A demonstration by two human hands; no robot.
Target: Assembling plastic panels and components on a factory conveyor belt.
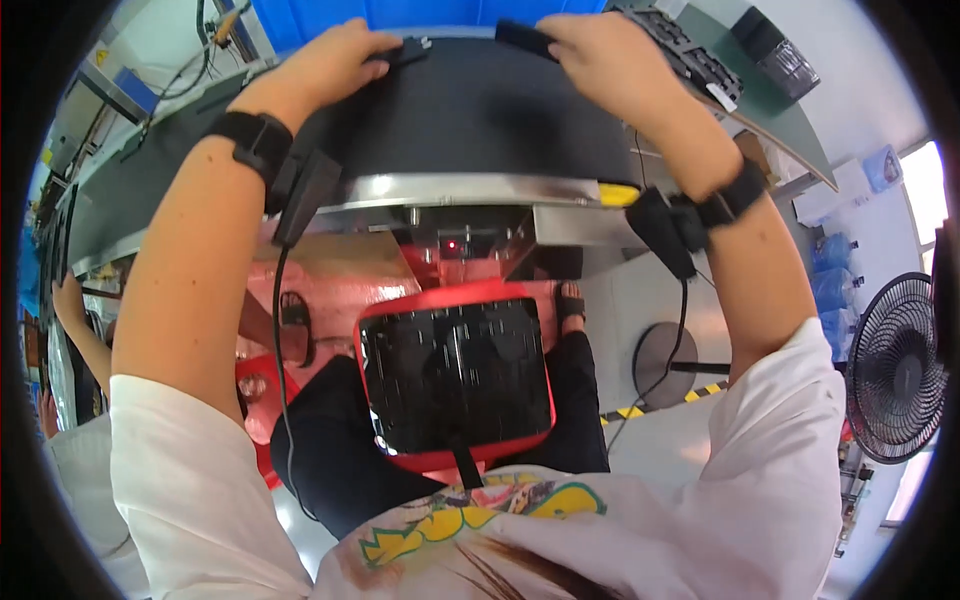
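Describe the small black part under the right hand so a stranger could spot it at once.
Start at the wide black conveyor belt running across the top. On its far edge, the right hand pinches a flat black bar. Unlike the part under the left hand, it is long, plain and slanted.

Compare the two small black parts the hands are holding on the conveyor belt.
The black part under the left hand is mostly hidden by the fingers, only its tip showing; the black part at the right hand sticks out as a longer flat bar. The left part looks angled and irregular, the right one straight. Both are black, small and lie on the dark belt.
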